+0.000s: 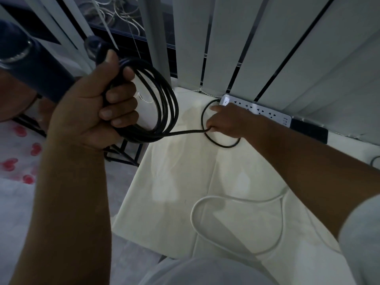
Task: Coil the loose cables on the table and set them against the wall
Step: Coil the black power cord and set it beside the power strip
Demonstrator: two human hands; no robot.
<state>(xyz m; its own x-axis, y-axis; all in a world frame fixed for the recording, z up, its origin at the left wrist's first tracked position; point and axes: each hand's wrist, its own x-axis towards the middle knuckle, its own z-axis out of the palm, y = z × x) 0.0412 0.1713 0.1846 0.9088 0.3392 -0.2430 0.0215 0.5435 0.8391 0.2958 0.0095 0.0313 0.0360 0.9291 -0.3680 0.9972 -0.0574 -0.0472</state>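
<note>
My left hand [90, 103] is raised at the left of the head view, fist closed around several loops of a black cable coil [162, 103]. One strand runs taut from the coil to my right hand [230, 122], which pinches the black cable on the white table [170, 182]. Around that hand the cable's loose end [207, 138] curls in a ring and reaches a white power strip [257, 110] lying against the wall. A white cable [194, 214] lies in a wide loop on the table near me.
Vertical white blinds [267, 48] hang behind the table. A black flat device [308, 130] lies beside the power strip at the wall. A dark metal rack [121, 155] stands left of the table. Another cable end [375, 159] shows at the right edge.
</note>
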